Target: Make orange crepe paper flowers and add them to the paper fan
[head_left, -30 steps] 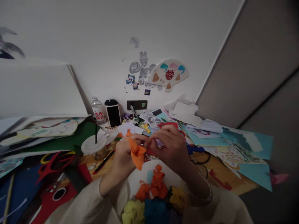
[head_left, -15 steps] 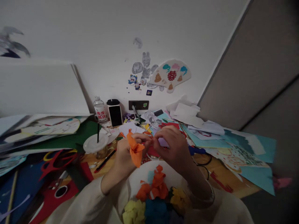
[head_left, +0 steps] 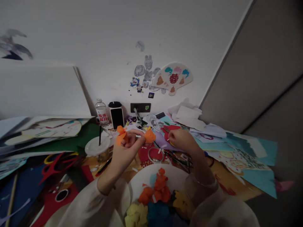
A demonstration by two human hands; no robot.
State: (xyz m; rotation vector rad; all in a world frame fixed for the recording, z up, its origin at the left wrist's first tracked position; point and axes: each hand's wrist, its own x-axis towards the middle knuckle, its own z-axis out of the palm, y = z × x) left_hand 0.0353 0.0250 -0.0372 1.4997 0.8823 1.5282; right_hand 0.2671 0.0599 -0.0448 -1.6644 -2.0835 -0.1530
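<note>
My left hand [head_left: 126, 151] is closed on crumpled orange paper. One orange paper piece [head_left: 150, 135] stands at its fingertips, and another orange piece [head_left: 121, 135] shows by its other fingers. To the right, my right hand [head_left: 182, 140] is curled over the red paper [head_left: 172, 128]; what its fingers hold, if anything, cannot be made out. Below both hands lies a white board [head_left: 139, 176] with rounded edges. On it sit crumpled paper pieces: orange [head_left: 161, 184], pale yellow [head_left: 134, 215], blue [head_left: 158, 212] and darker yellow [head_left: 181, 201].
A roll of tape [head_left: 155, 154] lies beyond the board. Left are a lidded cup with a straw [head_left: 97, 145], red scissors [head_left: 55, 167], a bottle [head_left: 101, 112] and a black-lidded container [head_left: 115, 115]. Painted blue sheets [head_left: 255, 157] cover the right side. A fan-shaped cutout [head_left: 174, 77] hangs on the wall.
My hands have moved apart. The right has gone from the left's fingertips to the right, over the red paper. The left has turned, so its orange pieces now point upward.
</note>
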